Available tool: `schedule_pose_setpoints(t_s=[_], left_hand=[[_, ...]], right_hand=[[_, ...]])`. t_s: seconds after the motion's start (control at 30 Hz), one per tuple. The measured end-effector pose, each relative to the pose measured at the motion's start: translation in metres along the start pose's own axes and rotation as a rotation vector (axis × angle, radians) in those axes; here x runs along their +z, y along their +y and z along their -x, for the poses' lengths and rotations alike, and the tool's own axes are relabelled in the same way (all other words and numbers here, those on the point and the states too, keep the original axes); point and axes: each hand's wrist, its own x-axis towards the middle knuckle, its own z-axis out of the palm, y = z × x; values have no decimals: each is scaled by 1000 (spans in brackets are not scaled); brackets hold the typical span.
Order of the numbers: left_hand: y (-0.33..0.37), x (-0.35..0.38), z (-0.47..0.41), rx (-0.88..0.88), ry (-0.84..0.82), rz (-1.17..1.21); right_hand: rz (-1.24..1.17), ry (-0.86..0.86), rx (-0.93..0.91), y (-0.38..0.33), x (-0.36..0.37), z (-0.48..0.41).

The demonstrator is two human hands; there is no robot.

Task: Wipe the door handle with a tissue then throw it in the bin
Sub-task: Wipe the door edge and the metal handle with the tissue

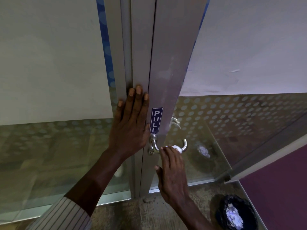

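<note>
A curved metal door handle (184,145) juts from an aluminium door frame (167,72), just under a blue PULL sticker (156,120). My right hand (172,173) wraps around the handle's bar and presses a white tissue (177,148) against it; only a small wad of tissue shows past my fingers. My left hand (131,123) lies flat, fingers spread, on the fixed frame to the left of the handle. A bin (236,212) lined with a black bag stands on the floor at the lower right, with crumpled paper inside.
Glass panels with a dotted frosted band flank the frame on both sides. The right-hand glass door (249,122) swings away at an angle. A keyhole cylinder (150,152) sits below the handle's mount. The floor is speckled stone, with a purple carpet (285,188) at the right.
</note>
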Motion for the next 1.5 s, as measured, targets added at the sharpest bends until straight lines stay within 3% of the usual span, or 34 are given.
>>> schedule_pose_setpoints(t_s=[0.17,0.37,0.5,0.7,0.83,1.07,1.23,1.5], left_hand=[[-1,-1,1,3,-10,4],[-1,-3,0,9,-10,-1],[-2,-4,-1,9,0,-7],[-1,-2,0,7,8,-14],[-1,-1,0,1,4,-7],[-1,0,-1,7,5,-7],[-1,2,0,6,5,-10],[-1,3,0,3,8,-12]], right_hand=[[46,-36,-4,-16,2,-10],[210,-80,-68,58,-20,-23],[129,-93,-130,84,-19,-25],[-228,-9,121,64,-4,-23],[-522,89,413,29,-6,-25],[-1569,431,1020,5,-26,-43],[-1831,315,1114,-6,-30,-39],[-1964,212,1134,-12,-25,-30]])
